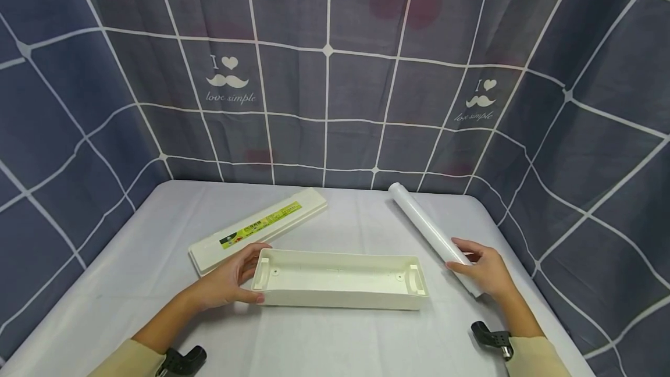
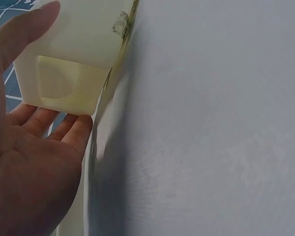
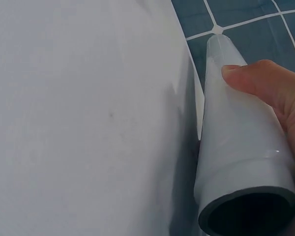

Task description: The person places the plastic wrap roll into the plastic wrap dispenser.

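Observation:
A long cream plastic box (image 1: 340,299), open at the top, lies across the middle of the white table. My left hand (image 1: 230,281) grips its left end, thumb at the front and fingers round the far side. In the left wrist view the thumb lies along the box wall (image 2: 76,29) and the fingertips touch its end. On the right, my right hand (image 1: 484,269) holds the near part of a white roll of plastic film (image 1: 426,226), which slants away to the back. The right wrist view shows the roll's hollow core (image 3: 250,211).
Behind the left hand, a cream lid (image 1: 309,202) with a green label (image 1: 262,224) lies slanted on the table (image 1: 335,342). A blue-grey checked curtain (image 1: 293,80) encloses the table's back and sides. Each wrist carries a black camera mount (image 1: 492,336).

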A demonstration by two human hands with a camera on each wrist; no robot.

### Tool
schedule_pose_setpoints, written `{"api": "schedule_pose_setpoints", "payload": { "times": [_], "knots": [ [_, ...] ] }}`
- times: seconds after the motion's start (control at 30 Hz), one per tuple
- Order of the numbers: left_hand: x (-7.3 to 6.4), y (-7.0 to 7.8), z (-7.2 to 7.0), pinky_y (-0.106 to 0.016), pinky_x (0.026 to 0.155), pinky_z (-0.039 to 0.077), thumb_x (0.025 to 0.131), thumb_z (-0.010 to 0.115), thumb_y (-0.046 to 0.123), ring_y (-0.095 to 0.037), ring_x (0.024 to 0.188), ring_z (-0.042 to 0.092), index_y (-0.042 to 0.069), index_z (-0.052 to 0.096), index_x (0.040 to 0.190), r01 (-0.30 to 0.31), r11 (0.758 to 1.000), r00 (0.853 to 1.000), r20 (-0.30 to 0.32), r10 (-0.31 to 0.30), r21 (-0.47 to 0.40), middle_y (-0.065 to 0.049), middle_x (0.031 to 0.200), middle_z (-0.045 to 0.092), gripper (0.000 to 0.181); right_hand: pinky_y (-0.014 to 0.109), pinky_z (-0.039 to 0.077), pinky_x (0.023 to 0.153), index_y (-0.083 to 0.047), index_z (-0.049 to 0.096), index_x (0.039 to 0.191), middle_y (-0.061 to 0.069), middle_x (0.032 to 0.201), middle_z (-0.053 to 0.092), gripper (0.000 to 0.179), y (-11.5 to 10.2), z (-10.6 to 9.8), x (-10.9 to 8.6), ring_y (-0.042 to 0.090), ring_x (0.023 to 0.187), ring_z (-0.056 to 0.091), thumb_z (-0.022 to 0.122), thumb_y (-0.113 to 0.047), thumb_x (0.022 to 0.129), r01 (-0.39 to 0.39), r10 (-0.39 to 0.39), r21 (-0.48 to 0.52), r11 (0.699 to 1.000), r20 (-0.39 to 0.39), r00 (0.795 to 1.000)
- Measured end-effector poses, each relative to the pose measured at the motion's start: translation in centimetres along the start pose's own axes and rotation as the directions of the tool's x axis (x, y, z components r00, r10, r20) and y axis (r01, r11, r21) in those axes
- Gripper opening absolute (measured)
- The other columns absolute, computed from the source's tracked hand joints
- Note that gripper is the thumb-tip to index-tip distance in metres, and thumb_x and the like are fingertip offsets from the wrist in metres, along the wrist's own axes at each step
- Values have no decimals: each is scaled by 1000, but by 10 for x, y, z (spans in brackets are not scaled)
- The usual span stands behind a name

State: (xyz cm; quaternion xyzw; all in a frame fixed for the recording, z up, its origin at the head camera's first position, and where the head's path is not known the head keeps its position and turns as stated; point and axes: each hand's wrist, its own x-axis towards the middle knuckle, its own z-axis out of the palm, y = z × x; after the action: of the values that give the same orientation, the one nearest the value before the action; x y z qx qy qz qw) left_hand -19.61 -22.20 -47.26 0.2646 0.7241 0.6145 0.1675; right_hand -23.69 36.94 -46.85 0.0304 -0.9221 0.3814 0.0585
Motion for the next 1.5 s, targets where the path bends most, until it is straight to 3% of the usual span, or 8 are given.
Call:
{"api": "schedule_pose_setpoints", "payload": {
  "times": [0.3,0.77,1.03,1.3,1.5],
  "knots": [
    [0,-1,-1,-14,111,43,73,89,-1,-27,141,46,1,31,152,-11,999,1000,-12,11,30,-25,152,40,99,21,57,74,-13,63,141,14,136,66,69,-14,1,1,-8,96,60,90,-28,80,20,-20,33,999,5,1000],
    [1,-1,-1,-16,111,45,74,88,-3,-32,140,46,1,31,152,-15,1000,1000,-5,16,27,-26,152,40,97,22,59,73,-15,65,139,14,137,66,68,-35,3,10,3,101,64,91,-30,78,56,-57,65,996,22,998],
    [0,0,0,-14,111,43,74,88,-4,-31,141,45,2,30,153,-11,999,1000,-12,11,30,-25,153,40,98,22,59,73,-15,65,139,15,134,68,68,-48,1,14,-1,100,64,91,-31,78,92,-95,63,994,40,995],
    [0,1,1,-14,111,44,74,88,-3,-33,141,45,1,29,153,-16,999,1000,-5,16,33,-25,153,39,98,23,59,72,-17,65,139,11,133,69,67,-64,-1,16,13,104,67,91,-25,78,114,-118,72,991,60,991],
    [0,1,0,-15,111,44,75,87,-3,-30,141,46,1,29,153,-21,999,1000,5,21,30,-25,153,38,98,22,59,73,-18,66,138,8,132,70,67,-71,0,19,10,102,67,92,-28,77,144,-152,106,984,78,985]
  ]
}}
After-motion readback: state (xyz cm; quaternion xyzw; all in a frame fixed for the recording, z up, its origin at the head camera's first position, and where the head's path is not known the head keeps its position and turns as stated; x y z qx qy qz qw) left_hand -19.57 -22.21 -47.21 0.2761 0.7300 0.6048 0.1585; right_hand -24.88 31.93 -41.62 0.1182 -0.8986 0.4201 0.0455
